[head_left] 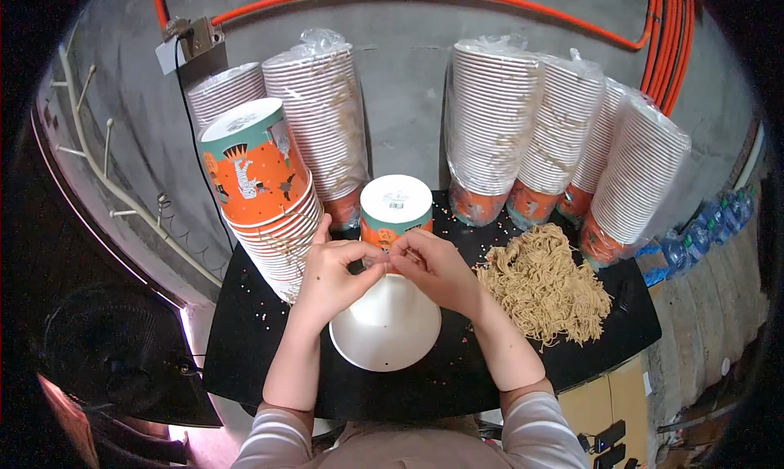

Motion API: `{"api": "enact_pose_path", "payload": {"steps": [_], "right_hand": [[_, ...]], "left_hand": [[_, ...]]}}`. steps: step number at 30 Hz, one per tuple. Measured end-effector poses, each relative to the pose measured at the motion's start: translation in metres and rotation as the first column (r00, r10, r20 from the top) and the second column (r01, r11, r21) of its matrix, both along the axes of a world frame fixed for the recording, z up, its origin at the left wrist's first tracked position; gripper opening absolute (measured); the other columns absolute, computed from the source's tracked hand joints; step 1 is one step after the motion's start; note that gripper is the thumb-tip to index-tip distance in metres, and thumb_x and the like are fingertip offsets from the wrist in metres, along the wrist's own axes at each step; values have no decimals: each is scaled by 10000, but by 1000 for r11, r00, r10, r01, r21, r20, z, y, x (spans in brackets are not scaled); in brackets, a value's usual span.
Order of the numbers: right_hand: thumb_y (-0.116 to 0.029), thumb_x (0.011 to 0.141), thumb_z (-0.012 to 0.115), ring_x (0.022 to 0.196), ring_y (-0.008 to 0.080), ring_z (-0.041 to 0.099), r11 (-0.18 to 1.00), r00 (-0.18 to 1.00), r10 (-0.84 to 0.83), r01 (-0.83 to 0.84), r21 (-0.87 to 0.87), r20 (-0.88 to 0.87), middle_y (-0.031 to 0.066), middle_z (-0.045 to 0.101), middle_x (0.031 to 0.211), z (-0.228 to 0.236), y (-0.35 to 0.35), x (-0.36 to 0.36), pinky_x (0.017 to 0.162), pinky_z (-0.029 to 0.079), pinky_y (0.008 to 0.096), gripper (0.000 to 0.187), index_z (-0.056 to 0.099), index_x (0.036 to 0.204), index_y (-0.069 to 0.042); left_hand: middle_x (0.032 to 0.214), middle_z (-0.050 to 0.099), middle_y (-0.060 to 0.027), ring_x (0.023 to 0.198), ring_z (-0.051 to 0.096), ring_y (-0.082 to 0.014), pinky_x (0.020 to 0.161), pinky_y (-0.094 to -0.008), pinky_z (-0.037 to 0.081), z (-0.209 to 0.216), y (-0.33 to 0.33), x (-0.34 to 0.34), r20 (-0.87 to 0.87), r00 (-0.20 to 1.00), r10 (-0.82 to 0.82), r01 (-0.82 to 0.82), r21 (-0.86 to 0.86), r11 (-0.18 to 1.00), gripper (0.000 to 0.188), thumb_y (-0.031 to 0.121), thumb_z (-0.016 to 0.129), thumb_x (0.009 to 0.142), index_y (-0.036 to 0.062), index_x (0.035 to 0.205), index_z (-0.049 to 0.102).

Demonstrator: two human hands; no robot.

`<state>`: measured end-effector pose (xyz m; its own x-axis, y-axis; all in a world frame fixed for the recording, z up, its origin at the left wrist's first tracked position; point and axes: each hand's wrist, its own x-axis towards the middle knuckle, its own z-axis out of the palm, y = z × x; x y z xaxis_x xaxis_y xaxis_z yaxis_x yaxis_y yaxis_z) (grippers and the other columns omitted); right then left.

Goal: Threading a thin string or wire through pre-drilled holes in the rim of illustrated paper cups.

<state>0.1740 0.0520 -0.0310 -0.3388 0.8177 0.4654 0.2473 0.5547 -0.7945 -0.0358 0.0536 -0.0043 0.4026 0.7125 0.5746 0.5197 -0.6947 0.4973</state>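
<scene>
Over the middle of the table my left hand (pixel 336 271) and my right hand (pixel 441 270) meet, thumbs and fingertips pinched together at the far rim of a paper bucket. What lies between the fingertips is too small to make out. The paper bucket (pixel 384 326) shows its white inside, with a small dark hole near the closer rim. Just behind it stands an upside-down orange and green paper bucket (pixel 397 200). A loose heap of tan cords (pixel 545 285) lies to the right of my right hand.
Left of my hands leans a stack of printed buckets (pixel 261 171). Plastic-wrapped bucket stacks (pixel 314 118) line the back, with more wrapped stacks (pixel 494 118) at the back right. Small bits are scattered on the black table (pixel 278 363). Water bottles (pixel 698 232) lie beyond its right side.
</scene>
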Motion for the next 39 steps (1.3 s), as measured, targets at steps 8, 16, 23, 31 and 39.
{"api": "enact_pose_path", "payload": {"steps": [8, 16, 23, 31, 39], "right_hand": [[-123, 950, 641, 746, 266, 630, 988, 988, -38, 15, 152, 150, 126, 593, 883, 3, 0, -1, 691, 521, 360, 100, 618, 964, -27], [-73, 900, 692, 761, 252, 632, 987, 995, 21, -36, 156, 98, 111, 591, 895, 8, -5, -4, 660, 522, 340, 104, 611, 945, -27], [-39, 853, 742, 735, 129, 580, 974, 999, -15, 5, 225, 42, 48, 579, 928, -7, 0, -14, 654, 485, 260, 127, 640, 929, -35], [-28, 830, 755, 784, 138, 607, 957, 997, -69, 57, 285, 32, 59, 598, 987, -4, -6, -23, 703, 513, 263, 140, 638, 908, -26], [-15, 760, 736, 923, 295, 641, 955, 999, -44, 46, 292, -12, 97, 599, 968, -6, -7, -29, 790, 532, 357, 203, 596, 899, -67]], "left_hand": [[763, 737, -34, 817, 730, -220, 1218, -631, 149, -4, 5, -3, -77, 997, 16, -17, -10, 1000, 79, 160, 745, 802, 89, 836, 736], [755, 730, -5, 802, 723, -153, 1116, -513, 355, -7, 15, -13, 50, 995, -82, 92, -244, 965, 61, 121, 718, 784, 76, 824, 704], [751, 684, -15, 704, 633, -71, 697, -235, 481, -21, 25, -14, 413, 900, -136, 365, -547, 754, 19, 27, 668, 785, 11, 788, 660], [767, 682, -24, 707, 617, -70, 685, -212, 479, -26, 28, -20, 488, 871, -57, 406, -651, 641, 34, 6, 631, 788, 25, 760, 638], [731, 694, -33, 625, 608, -54, 582, -203, 459, -29, 31, -24, 519, 853, -51, 430, -645, 632, 56, 15, 634, 819, 7, 774, 666]]}}
